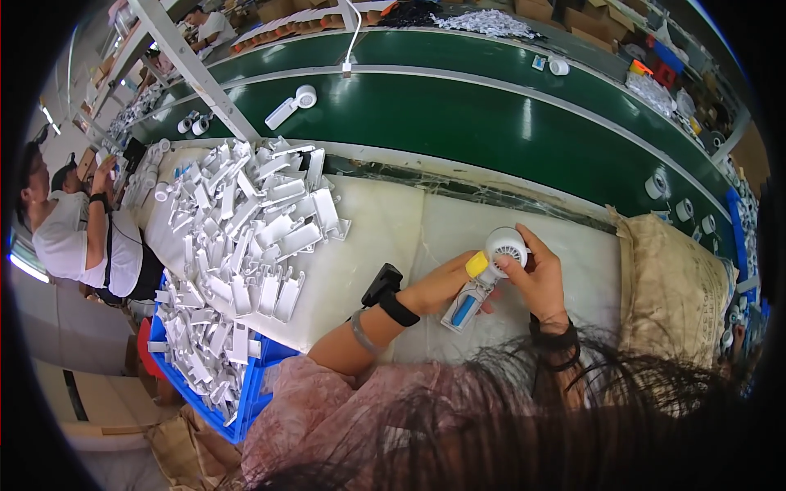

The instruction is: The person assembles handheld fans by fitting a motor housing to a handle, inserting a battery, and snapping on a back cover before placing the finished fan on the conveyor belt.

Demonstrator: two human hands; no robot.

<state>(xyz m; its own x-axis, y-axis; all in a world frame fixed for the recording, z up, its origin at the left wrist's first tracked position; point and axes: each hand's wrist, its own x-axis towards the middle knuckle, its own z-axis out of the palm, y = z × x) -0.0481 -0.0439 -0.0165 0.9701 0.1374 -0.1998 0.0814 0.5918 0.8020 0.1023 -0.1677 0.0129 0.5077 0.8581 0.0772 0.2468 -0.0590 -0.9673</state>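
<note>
Over the white worktable I hold a small white handheld fan [505, 242] with both hands. Its round grilled head points up, and its handle is uncovered, showing a blue battery-like block [465, 308] and thin wires. My left hand [455, 281] is closed around the fan near its neck, with something yellow [476, 263] at the thumb or fingertip. The fan partly hides the other left fingers. My right hand [540, 282] grips the head from the right, its thumb pressed on the front and its fingers behind. Black bands circle both wrists.
White plastic handle shells [282, 233] lie heaped on the table to the left, and more fill a blue crate [260, 385]. Beyond runs a green conveyor belt [458, 106] carrying several fans. A woven sack [667, 286] stands right; a metal post [196, 69] and co-worker [90, 237] are left.
</note>
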